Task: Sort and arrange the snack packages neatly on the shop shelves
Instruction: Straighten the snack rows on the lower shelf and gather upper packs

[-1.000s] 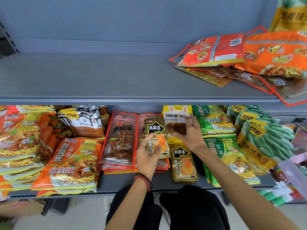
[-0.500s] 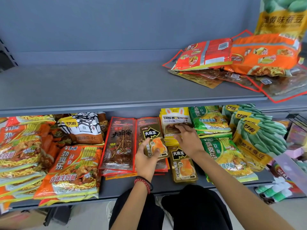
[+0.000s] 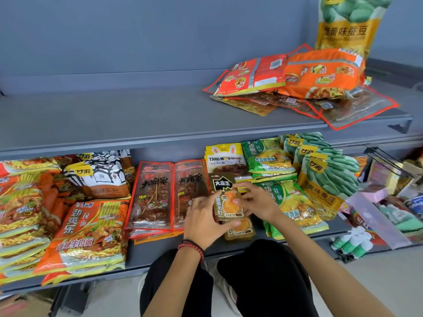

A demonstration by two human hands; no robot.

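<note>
A small black-and-gold snack packet (image 3: 225, 197) is held over the lower shelf (image 3: 160, 252) between both hands. My left hand (image 3: 203, 218) grips its left and lower edge, and my right hand (image 3: 256, 200) pinches its right side. A matching packet (image 3: 240, 229) lies flat just under it, partly hidden. Behind stands a yellow packet with a rabbit print (image 3: 225, 157). Red skewer-snack packs (image 3: 153, 195) lie to the left, green noodle bags (image 3: 288, 202) to the right.
Orange noodle bags (image 3: 84, 234) and a sunflower-seed bag (image 3: 100, 177) fill the lower shelf's left. Green broad-bean bags (image 3: 327, 177) crowd its right end. On the upper shelf (image 3: 114, 124), red and orange packs (image 3: 297, 76) pile at the right. Boxes of goods (image 3: 389, 202) stand at the far right.
My right hand left the yellow rabbit packet and came down onto the black-and-gold packet, which my left hand shifted right, over the matching packet. The camera moved closer.
</note>
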